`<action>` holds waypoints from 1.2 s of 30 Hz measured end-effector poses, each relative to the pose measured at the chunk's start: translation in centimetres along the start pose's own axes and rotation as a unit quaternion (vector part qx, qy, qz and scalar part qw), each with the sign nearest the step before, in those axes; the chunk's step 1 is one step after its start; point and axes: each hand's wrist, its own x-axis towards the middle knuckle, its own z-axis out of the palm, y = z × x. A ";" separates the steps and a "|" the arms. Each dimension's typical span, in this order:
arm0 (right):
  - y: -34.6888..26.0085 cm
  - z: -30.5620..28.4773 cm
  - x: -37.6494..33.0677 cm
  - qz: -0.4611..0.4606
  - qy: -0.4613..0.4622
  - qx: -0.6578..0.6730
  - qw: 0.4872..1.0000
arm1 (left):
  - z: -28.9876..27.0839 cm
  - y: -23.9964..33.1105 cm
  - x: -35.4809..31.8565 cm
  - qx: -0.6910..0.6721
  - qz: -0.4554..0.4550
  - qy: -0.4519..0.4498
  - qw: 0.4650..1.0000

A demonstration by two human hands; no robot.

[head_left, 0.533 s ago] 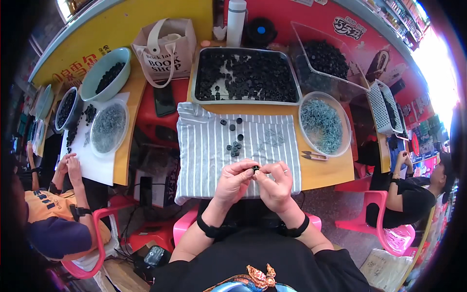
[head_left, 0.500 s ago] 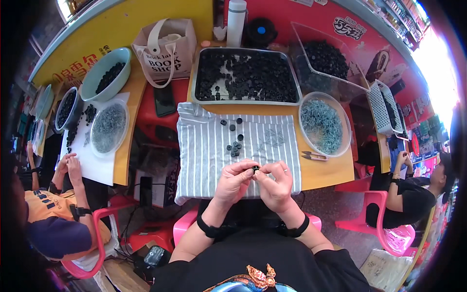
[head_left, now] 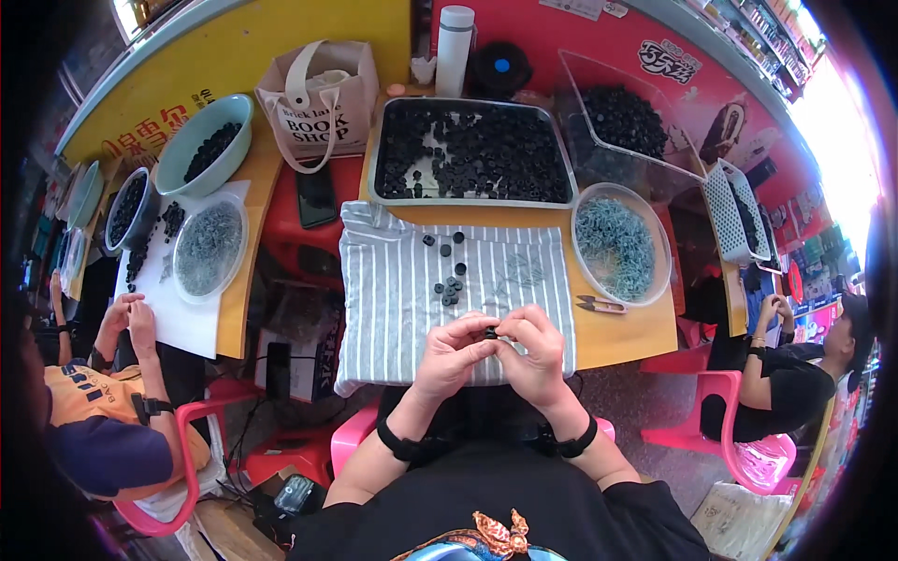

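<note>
Harsh daylight enters from the right, burning the far upper-right background out to white. The grey-and-white striped cloth [head_left: 388, 318], bare left hand [head_left: 447, 360] and bare right hand [head_left: 535, 360] are brightly, softly lit. Small round black pieces [head_left: 496, 150] in the rectangular silver metal tray [head_left: 472, 202] merge into dark clumps. Fisheye curvature bows the tall yellow partition panel [head_left: 309, 21]; black vignetting swallows the corners.

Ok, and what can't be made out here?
In the head view:
Small black part: mostly covered by the fingers of the left hand and right hand.
Blue-green pieces in the round tub: too small to tell their shape.
Tote bag: contents mostly hidden by its walls.
</note>
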 end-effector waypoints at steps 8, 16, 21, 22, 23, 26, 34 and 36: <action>0.6 0.5 -0.2 0.039 0.003 0.020 0.999 | -0.5 -0.5 0.1 0.046 0.021 0.024 0.998; 0.1 -0.2 0.7 -0.140 0.003 -0.160 0.977 | 0.0 -0.8 0.3 0.022 0.015 0.028 0.999; 0.5 -3.1 1.6 -0.041 -0.070 0.006 0.997 | -0.4 -1.2 -0.1 0.016 -0.031 0.000 0.999; 1.4 -4.7 2.5 0.010 -0.128 0.008 0.992 | 0.2 -0.8 0.0 0.030 -0.034 -0.005 0.999; 2.3 -6.3 4.2 -0.006 -0.108 -0.017 0.994 | -0.1 -0.8 0.1 0.030 -0.031 -0.011 0.999; 2.4 -10.5 12.5 -0.003 0.053 -0.001 0.999 | -0.4 -0.8 -0.2 0.049 -0.048 -0.007 0.998; 3.2 -6.1 13.6 -0.012 -0.074 -0.030 0.997 | -0.5 0.4 0.0 0.060 -0.089 -0.077 0.991; 3.5 -2.2 10.6 -0.037 -0.198 -0.022 0.979 | -0.6 0.4 0.1 0.071 -0.108 -0.080 0.988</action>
